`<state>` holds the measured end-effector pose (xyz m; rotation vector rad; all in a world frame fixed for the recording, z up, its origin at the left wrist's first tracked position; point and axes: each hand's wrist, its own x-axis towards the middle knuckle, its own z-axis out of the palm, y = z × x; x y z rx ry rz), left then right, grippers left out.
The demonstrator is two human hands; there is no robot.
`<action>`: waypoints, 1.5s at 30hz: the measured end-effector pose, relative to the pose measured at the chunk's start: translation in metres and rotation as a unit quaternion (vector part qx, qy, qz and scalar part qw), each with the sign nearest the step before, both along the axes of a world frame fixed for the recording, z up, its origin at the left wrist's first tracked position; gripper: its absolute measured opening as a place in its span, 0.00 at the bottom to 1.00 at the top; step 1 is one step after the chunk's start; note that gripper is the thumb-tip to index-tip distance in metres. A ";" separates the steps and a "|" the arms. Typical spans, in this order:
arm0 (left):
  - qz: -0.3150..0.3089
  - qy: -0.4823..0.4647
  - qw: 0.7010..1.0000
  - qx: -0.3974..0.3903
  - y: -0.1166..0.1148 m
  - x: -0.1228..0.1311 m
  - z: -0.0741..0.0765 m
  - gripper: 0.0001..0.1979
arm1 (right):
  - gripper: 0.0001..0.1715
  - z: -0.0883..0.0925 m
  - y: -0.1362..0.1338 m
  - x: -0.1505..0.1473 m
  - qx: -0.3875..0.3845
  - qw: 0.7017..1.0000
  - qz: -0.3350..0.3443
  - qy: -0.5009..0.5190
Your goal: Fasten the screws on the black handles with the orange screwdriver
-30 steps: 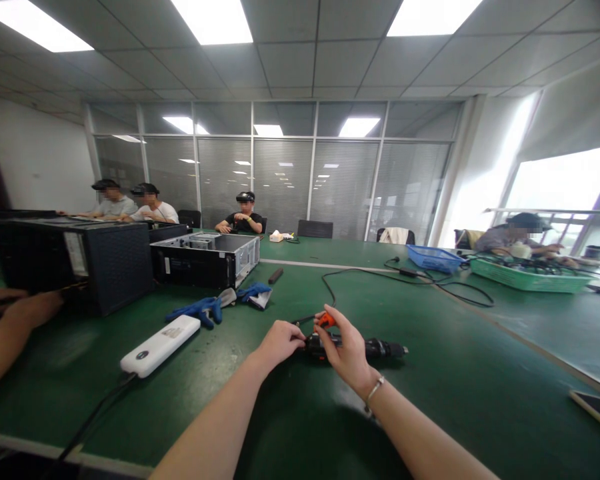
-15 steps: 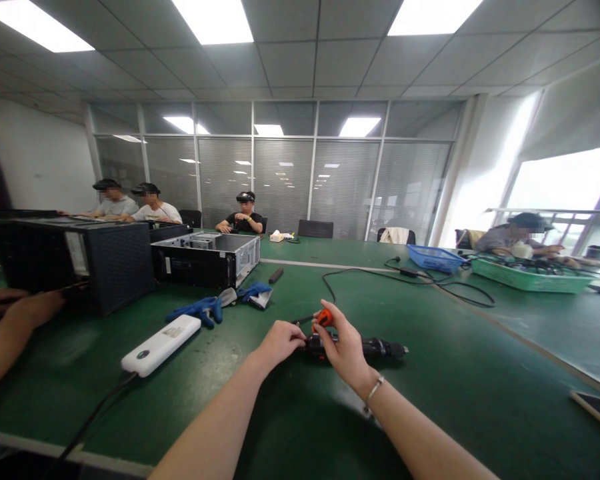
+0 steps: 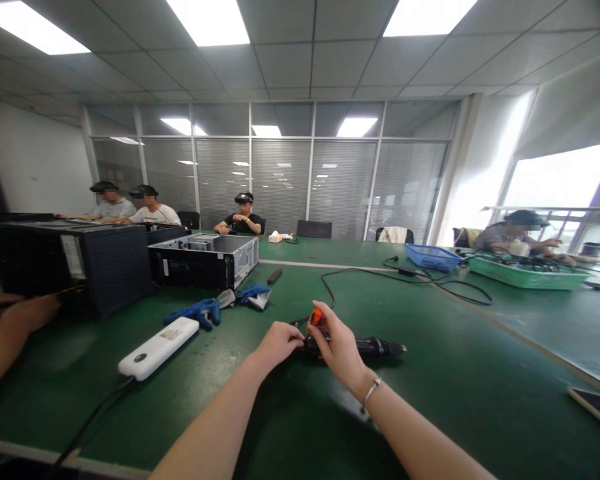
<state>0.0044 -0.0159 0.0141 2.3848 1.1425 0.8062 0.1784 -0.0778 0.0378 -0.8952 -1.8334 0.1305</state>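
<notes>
On the green table in front of me lies a black electric screwdriver [image 3: 380, 347], its metal tip pointing right. My left hand [image 3: 279, 343] is closed in a pinch at its rear end; the fingertips hide the exact spot they grip. Over the tool's body, my right hand [image 3: 339, 345] grips a small screwdriver with an orange and black handle [image 3: 316, 318]. That screwdriver's shaft is hidden by the fingers and the tool. A black cord [image 3: 333, 293] runs back from near the tool across the table.
A white power strip [image 3: 159, 348] and blue work gloves [image 3: 197, 312] lie to the left, near an open computer case [image 3: 195, 267] and a black one [image 3: 115, 270], where another person's hands work. Blue [image 3: 433, 259] and green baskets [image 3: 527, 275] stand right. Several co-workers sit around.
My right hand and the orange-handled screwdriver have shifted slightly left and tilted a little. My left hand stays at the electric screwdriver's rear end.
</notes>
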 end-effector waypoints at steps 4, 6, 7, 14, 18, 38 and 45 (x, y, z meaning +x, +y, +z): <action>-0.002 0.000 1.000 -0.002 0.000 0.000 -0.001 0.09 | 0.27 0.002 -0.001 0.000 0.005 1.000 0.009 -0.003; -0.004 0.003 1.000 -0.001 -0.001 0.000 0.000 0.09 | 0.25 0.003 -0.002 0.000 0.036 0.999 -0.009 -0.022; -0.004 0.005 1.000 0.001 -0.001 0.001 0.001 0.09 | 0.24 0.004 -0.002 0.000 0.052 0.998 -0.022 -0.029; 0.001 0.002 1.000 0.005 -0.004 0.001 0.003 0.09 | 0.27 0.007 -0.003 -0.002 0.063 0.997 -0.007 -0.052; -0.001 0.007 1.000 0.007 -0.004 0.002 0.004 0.09 | 0.32 0.008 -0.006 -0.004 0.058 0.997 0.019 -0.051; -0.004 0.015 1.000 0.013 -0.006 0.001 0.006 0.10 | 0.25 0.009 -0.007 -0.003 0.079 0.994 -0.025 -0.072; 0.001 0.011 1.000 0.015 -0.007 0.002 0.007 0.09 | 0.31 0.013 -0.012 -0.006 0.084 0.992 0.033 -0.090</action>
